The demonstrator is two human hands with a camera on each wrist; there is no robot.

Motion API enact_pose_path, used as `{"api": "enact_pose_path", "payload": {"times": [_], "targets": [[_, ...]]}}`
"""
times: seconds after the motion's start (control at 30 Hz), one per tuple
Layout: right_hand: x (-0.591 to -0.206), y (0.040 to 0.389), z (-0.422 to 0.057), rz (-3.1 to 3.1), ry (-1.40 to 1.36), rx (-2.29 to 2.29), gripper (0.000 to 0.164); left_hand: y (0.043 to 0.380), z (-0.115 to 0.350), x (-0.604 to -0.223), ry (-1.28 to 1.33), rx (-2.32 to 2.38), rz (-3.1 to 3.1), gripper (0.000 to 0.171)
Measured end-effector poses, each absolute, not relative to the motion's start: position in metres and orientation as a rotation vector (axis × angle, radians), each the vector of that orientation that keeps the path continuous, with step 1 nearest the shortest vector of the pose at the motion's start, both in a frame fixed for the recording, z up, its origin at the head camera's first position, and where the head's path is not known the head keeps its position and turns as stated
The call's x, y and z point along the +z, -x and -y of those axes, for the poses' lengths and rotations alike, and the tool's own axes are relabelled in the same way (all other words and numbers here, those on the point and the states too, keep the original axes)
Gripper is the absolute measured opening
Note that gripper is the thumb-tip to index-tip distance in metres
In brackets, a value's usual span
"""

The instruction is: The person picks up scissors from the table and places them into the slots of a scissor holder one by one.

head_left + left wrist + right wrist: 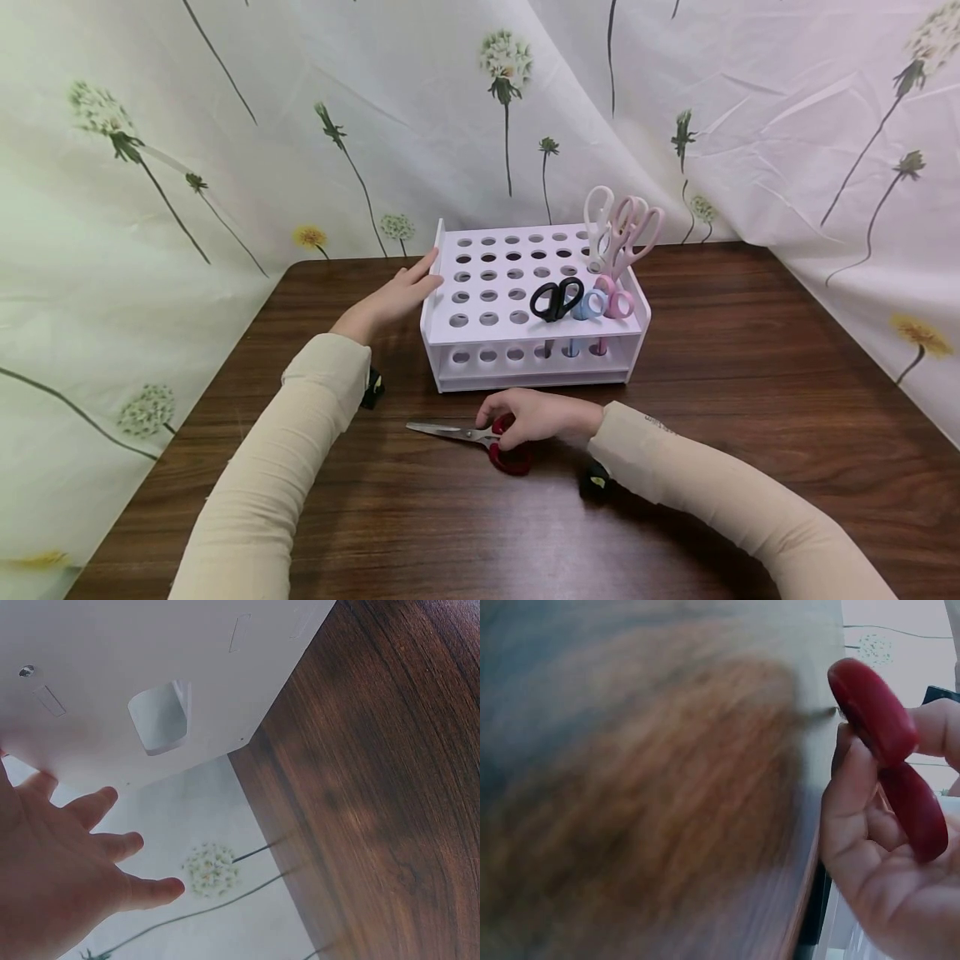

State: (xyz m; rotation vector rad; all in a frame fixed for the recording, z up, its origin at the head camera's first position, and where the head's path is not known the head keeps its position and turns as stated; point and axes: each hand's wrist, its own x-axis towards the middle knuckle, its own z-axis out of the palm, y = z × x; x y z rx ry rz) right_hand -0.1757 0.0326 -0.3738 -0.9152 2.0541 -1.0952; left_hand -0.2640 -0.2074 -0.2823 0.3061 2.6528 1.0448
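Observation:
My right hand grips the red handles of a pair of scissors, held low over the table in front of the rack, metal blades pointing left. In the right wrist view the red handle loops show between thumb and fingers. With fingers extended, my left hand rests against the left side panel of a white rack with rows of round holes. That panel, with a cut-out opening, fills the upper part of the left wrist view, beside the spread fingers.
Several scissors stand in the rack's right side: black-handled, light blue, pink, white and pale pink. Dark wood table lies around the rack. Behind hangs a dandelion-patterned cloth.

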Motion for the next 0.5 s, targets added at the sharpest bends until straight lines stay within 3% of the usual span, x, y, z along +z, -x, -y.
{"api": "enact_pose_path", "payload": {"times": [0.27,0.5], "targets": [[-0.370,0.173,-0.038,-1.820,0.729,-1.306,0.036,0.264,0.207,-0.283,-0.307,1.045,-2.657,0.059],[-0.359,0.177,-0.041,-1.749,0.794,-1.381,0.038,0.265,0.207,-0.283,-0.298,1.050,-2.654,0.059]]}}
